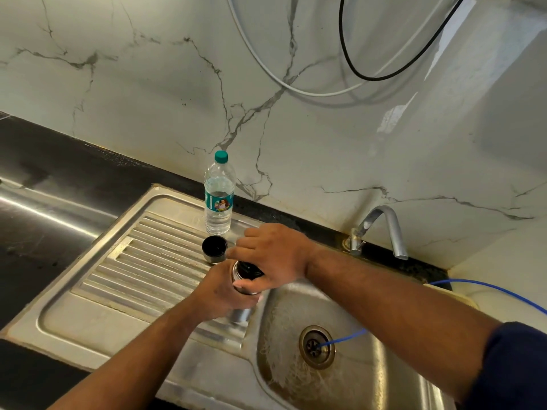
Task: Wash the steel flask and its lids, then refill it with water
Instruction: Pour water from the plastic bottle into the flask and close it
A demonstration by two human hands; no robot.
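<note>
A thin blue tube point(343, 340) runs into the drain point(316, 346) of the sink basin point(296, 306). At the basin's left edge stands the steel flask point(241, 313). The left hand point(220, 294) grips its body, and the right hand point(272, 255) curls over the black inner lid point(248, 269) on top (fingers hide most of it). Just beyond, the outer lid point(214, 249) sits open side up on the ribbed drainboard point(142, 261). Behind it is a capped water bottle point(219, 199), and the tap point(381, 229) is far right on the dark bench point(44, 161).

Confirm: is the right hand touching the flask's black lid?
Touching. The head view shows the right hand curled over the black lid on top of the flask, gripping it.
</note>
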